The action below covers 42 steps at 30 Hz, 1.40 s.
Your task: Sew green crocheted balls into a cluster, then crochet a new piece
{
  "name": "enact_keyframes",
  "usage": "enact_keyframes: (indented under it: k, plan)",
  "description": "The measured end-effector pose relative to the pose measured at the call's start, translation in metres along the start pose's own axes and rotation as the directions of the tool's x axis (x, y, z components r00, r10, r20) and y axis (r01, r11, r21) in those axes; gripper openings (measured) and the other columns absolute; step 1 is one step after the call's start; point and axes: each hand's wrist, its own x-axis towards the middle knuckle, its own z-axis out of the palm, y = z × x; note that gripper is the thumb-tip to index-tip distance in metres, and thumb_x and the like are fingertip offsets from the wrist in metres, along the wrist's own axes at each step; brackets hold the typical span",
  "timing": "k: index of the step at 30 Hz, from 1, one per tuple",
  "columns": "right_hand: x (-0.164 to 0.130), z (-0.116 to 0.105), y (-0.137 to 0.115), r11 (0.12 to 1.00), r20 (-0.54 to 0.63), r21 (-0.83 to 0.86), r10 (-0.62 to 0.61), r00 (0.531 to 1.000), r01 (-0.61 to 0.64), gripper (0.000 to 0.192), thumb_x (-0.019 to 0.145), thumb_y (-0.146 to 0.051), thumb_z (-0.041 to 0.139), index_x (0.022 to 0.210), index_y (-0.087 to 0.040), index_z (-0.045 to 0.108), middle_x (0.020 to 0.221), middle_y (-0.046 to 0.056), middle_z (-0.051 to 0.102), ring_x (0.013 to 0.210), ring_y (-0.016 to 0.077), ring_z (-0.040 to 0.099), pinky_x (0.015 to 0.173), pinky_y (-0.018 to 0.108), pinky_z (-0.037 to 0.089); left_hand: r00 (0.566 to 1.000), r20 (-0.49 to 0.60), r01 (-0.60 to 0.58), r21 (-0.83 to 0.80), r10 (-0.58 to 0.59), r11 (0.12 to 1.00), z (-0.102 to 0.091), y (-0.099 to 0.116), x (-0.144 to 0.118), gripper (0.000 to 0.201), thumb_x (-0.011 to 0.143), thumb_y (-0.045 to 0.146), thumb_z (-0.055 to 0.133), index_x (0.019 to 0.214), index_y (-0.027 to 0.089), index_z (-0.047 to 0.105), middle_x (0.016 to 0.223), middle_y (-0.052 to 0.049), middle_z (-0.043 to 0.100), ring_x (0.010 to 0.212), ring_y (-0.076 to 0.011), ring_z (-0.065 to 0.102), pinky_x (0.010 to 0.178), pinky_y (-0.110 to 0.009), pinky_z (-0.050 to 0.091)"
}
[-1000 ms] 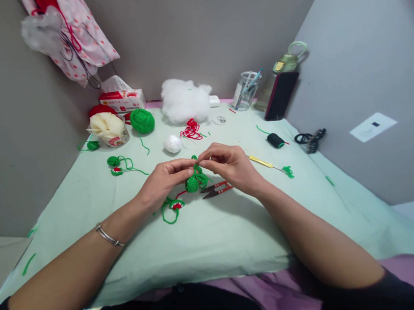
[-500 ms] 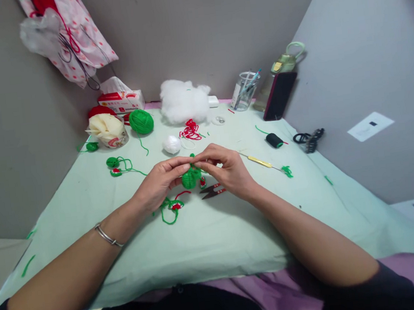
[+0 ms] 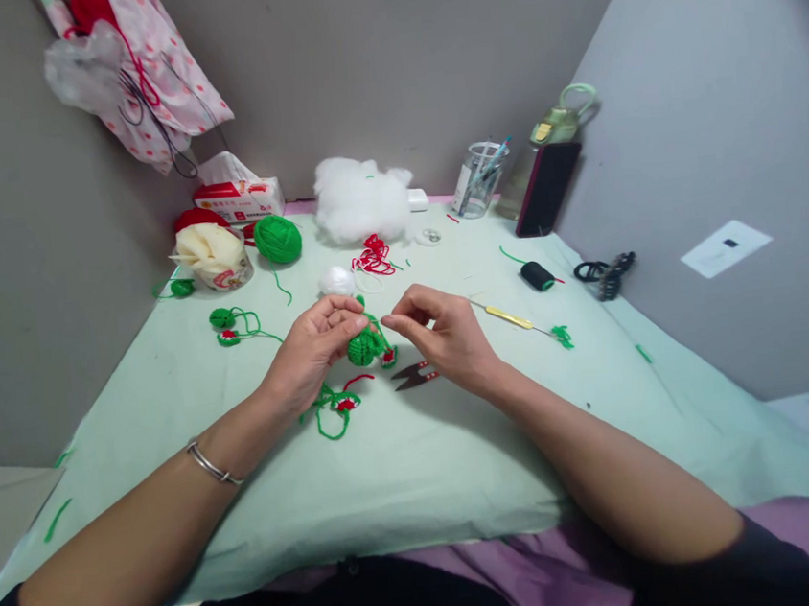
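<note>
a pale green cloth-covered table (image 3: 423, 475) spreads under both forearms. a fluffy white heap of stuffing (image 3: 359, 197) lies at its far edge, with a round green ball of yarn (image 3: 277, 238) to the left. the left hand (image 3: 310, 351) curls its fingers around a small green crocheted piece with red trim (image 3: 367, 345), held just above the cloth. the right hand (image 3: 443, 333) sits just beside it, thumb and forefinger pinched together on something too fine to make out. small red-handled thread snips (image 3: 416, 374) lie below the right hand.
</note>
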Motion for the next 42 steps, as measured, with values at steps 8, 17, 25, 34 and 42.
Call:
enact_keyframes:
  k: [8,17,25,34,42]
  plan:
    - [0.002,-0.001,-0.007,0.992,0.044,0.092,0.084,0.995,-0.088,0.028,0.098,-0.040,0.058,0.082,-0.019,0.066,0.079,0.002,0.066,0.073,0.0141,0.059,0.067,0.028,0.045,0.997,0.072,0.015,-0.007,-0.015,1.000,0.003,0.002,-0.004,0.024,0.081,0.034,0.083,0.086,0.019,0.065,0.076,0.003,0.065,0.069,-0.0100,0.059,0.066,-0.022,0.046]
    - [0.005,-0.013,-0.004,0.972,0.260,0.220,0.026,0.965,-0.085,0.026,0.100,-0.034,0.059,0.121,-0.023,0.070,0.123,0.009,0.072,0.107,0.0193,0.067,0.094,0.036,0.053,0.990,0.133,0.049,0.057,-0.056,0.997,-0.002,0.004,0.000,0.022,0.079,0.031,0.084,0.095,0.020,0.072,0.078,0.002,0.064,0.071,-0.0124,0.056,0.069,-0.026,0.043]
    - [0.007,-0.011,0.000,0.899,0.290,0.403,0.050,0.956,-0.169,0.012,0.087,-0.031,0.076,0.091,-0.020,0.079,0.089,0.002,0.067,0.074,0.0120,0.061,0.072,0.029,0.051,0.982,0.151,0.099,0.083,-0.111,0.992,-0.002,0.005,0.002,0.032,0.070,0.030,0.089,0.090,0.020,0.065,0.078,0.001,0.069,0.072,-0.0141,0.062,0.067,-0.027,0.045]
    - [0.017,-0.022,0.003,0.647,0.148,0.665,0.375,0.915,-0.372,0.019,0.075,-0.035,0.082,0.083,-0.021,0.072,0.082,0.000,0.069,0.076,0.0114,0.061,0.074,0.025,0.053,0.948,0.236,0.192,0.108,-0.213,0.975,0.001,0.008,-0.002,0.028,0.071,0.030,0.088,0.089,0.020,0.068,0.075,0.002,0.065,0.062,-0.0117,0.056,0.058,-0.026,0.041]
    - [0.013,-0.017,-0.008,0.418,0.405,0.735,0.362,0.839,-0.535,0.024,0.079,-0.034,0.077,0.080,-0.019,0.058,0.060,-0.007,0.052,0.055,0.0090,0.050,0.064,0.025,0.052,0.924,0.318,0.156,0.194,-0.212,0.969,0.004,0.004,-0.003,0.020,0.075,0.030,0.085,0.085,0.021,0.070,0.075,0.001,0.065,0.066,-0.0138,0.058,0.062,-0.027,0.041]
